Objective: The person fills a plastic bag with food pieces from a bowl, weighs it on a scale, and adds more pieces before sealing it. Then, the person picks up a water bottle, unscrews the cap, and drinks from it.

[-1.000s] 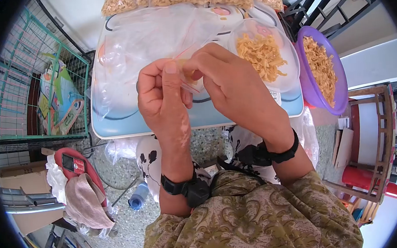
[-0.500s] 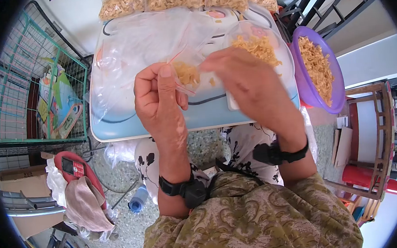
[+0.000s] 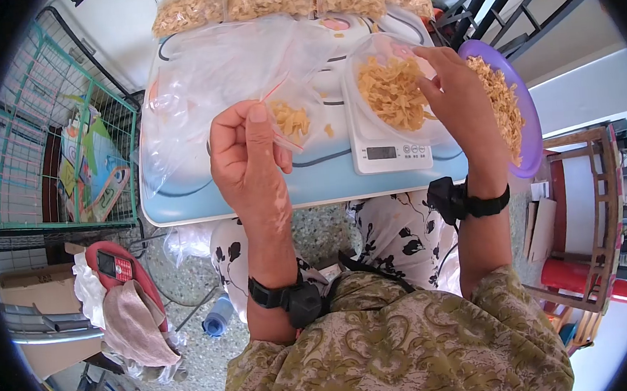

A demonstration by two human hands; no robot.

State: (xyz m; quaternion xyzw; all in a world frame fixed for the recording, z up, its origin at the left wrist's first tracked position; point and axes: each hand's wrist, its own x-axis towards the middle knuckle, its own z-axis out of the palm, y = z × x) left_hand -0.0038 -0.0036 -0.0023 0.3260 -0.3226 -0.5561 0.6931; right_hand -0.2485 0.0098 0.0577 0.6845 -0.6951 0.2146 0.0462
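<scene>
My left hand [image 3: 249, 153] pinches a clear zip bag [image 3: 311, 119] by its mouth between thumb and fingers. A small heap of yellowish dried flakes [image 3: 290, 121] lies inside the bag. Over to the right, my right hand [image 3: 457, 91] is at the right rim of a clear plastic bowl [image 3: 362, 55], fingers curved and apart, with nothing seen in them. More flakes [image 3: 391, 92] fill the bowl, which rests on a white digital kitchen scale [image 3: 391, 162].
Filled bags of flakes [image 3: 267, 0] line the table's far edge. A purple basin [image 3: 529, 108] of flakes stands right of the table [image 3: 256, 205]. Empty-looking plastic bags [image 3: 205, 94] spread over its left side. A green wire cage [image 3: 56, 155] is at left.
My right hand has moved right, from beside the zip bag to the bowl, uncovering the scale. My left hand keeps its pinch on the bag, almost in place.
</scene>
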